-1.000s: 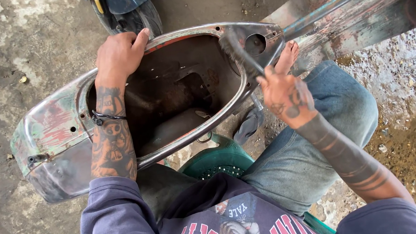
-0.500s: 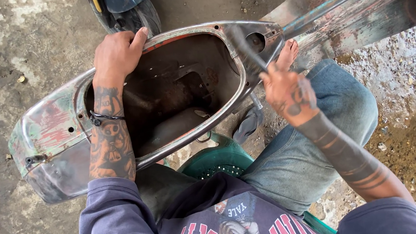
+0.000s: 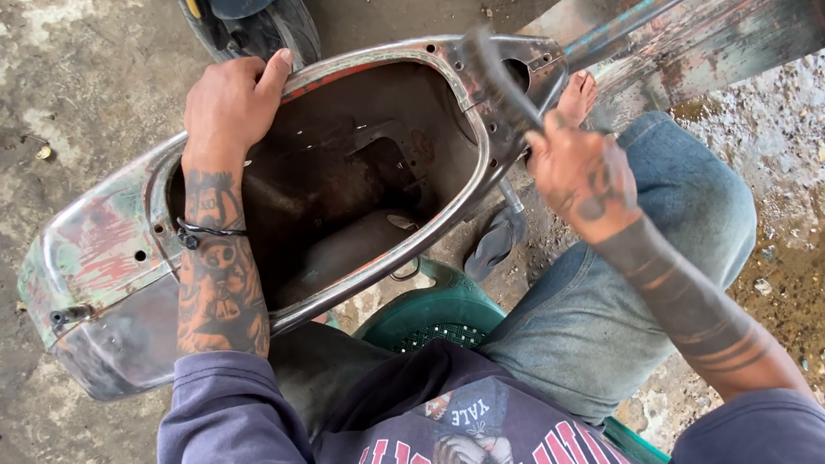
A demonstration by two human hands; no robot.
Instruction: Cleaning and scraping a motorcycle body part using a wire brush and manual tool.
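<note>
A worn metal scooter body shell (image 3: 96, 255), its paint stripped to bare steel with red and green patches, lies across my lap with its hollow open side up. My left hand (image 3: 227, 104) grips the far rim of the shell, fingers curled over the edge. My right hand (image 3: 581, 172) is closed on the handle of a dark, narrow brush-like tool (image 3: 499, 80). The tool's head rests against the rim at the shell's narrow right end. What kind of head it has is too blurred to tell.
I sit on a green plastic stool (image 3: 440, 314) on a stained concrete floor. A dark tyre (image 3: 260, 21) stands beyond the shell. The scooter's long stripped panel (image 3: 711, 7) runs off to the upper right. My bare foot (image 3: 578, 98) and a grey sandal (image 3: 493, 240) lie under the shell.
My right hand's fingers, spread a second ago, have closed around the tool, which has shifted along the rim. My left hand has kept its grip on the far rim.
</note>
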